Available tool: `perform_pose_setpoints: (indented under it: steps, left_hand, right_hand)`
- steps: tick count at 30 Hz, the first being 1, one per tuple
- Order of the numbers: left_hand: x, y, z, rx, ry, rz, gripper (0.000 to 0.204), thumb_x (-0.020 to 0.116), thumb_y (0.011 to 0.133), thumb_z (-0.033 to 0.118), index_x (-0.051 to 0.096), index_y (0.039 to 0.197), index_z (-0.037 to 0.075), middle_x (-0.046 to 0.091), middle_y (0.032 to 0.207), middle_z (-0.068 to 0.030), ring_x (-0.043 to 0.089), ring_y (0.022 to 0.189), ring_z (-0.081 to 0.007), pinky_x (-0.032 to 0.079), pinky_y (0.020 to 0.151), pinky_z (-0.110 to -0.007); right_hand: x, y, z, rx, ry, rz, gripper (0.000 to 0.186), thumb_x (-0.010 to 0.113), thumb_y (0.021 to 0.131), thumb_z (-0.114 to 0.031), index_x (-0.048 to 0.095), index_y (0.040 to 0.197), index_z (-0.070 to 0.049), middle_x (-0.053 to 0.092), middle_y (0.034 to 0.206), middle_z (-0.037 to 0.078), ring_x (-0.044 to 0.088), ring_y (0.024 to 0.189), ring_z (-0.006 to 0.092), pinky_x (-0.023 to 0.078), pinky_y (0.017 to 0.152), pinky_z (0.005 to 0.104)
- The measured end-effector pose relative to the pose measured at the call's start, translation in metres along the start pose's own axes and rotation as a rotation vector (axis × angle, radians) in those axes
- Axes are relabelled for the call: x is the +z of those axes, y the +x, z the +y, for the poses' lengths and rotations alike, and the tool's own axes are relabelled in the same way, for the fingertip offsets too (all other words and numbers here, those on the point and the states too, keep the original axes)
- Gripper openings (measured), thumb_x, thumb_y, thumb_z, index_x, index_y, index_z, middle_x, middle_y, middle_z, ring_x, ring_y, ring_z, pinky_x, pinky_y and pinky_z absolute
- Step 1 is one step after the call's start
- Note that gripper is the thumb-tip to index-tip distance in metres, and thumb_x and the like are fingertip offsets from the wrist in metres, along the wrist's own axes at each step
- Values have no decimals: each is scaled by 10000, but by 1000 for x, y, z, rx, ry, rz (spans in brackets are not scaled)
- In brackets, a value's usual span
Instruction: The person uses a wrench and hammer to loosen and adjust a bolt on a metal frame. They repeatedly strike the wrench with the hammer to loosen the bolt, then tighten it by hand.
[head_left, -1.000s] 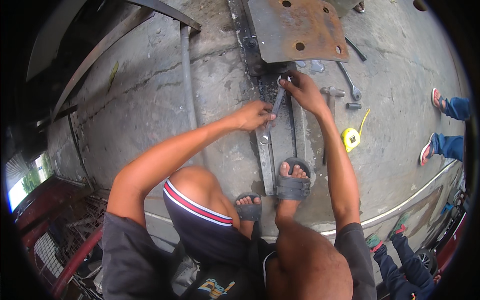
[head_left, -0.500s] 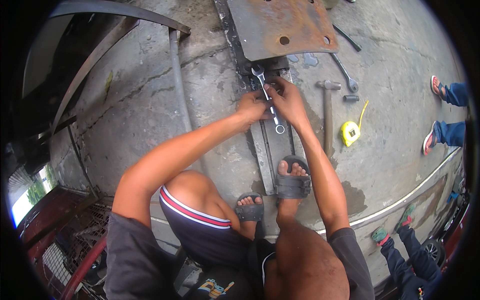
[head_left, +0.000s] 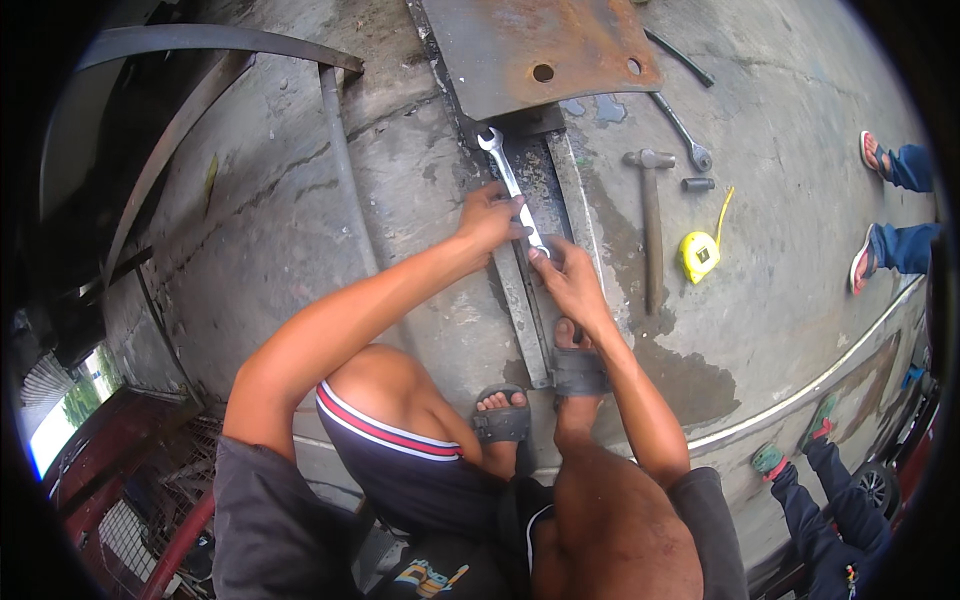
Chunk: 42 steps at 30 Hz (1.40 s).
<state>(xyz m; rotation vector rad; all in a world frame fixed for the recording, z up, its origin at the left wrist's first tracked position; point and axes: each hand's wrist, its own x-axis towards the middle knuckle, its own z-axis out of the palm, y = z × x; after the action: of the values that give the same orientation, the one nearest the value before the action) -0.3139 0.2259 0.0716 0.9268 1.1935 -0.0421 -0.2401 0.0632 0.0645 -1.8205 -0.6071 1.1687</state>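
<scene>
A shiny combination wrench [head_left: 508,172] lies slanted between my hands, its open jaw pointing away from me toward a rusty steel plate [head_left: 530,50]. Fingers of my left hand [head_left: 489,216] are closed at the middle of its shaft. With thumb and fingers, my right hand [head_left: 573,284] pinches the ring end, partly covering it. Beneath the wrench runs a long metal channel [head_left: 573,185] on the ground, reaching under the plate. The plate has round holes and a bent near edge.
To the right lie a hammer [head_left: 652,230], a ratchet wrench [head_left: 684,132], a socket [head_left: 698,184], a yellow tape measure [head_left: 699,256] and a dark bar [head_left: 680,57]. A metal pipe [head_left: 346,170] lies left. Two people's feet show at the right [head_left: 862,265].
My right hand has slid down from the wrench's shaft to its ring end. The left hand stays on the shaft. The view has shifted slightly.
</scene>
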Motion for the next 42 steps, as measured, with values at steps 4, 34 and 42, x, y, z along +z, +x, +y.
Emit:
perform_pose_setpoints:
  steps: [4,34,42]
  left_hand:
    - [-14,-4,-2,11,145,137,177,540,955,78,576,1092,-28,678,924,-122,654,711,-182,516,573,-293]
    - [-20,21,8,33,441,194,211,569,978,102,676,1058,-62,749,902,-117,703,740,-164,528,633,-304]
    - [-50,7,14,-50,189,-100,267,565,1022,166,617,1220,-7,708,1091,-117,697,902,-187,573,859,-320]
  right_hand:
    - [40,7,-6,94,355,-190,239,582,992,-131,628,1130,59,664,724,71,616,597,127,485,557,290]
    - [-7,-7,-16,158,189,-195,312,611,999,-204,642,1132,76,663,748,52,591,590,99,465,544,247]
    - [59,5,-13,70,466,-184,328,560,1026,-221,536,1180,67,653,820,90,620,612,121,494,551,268]
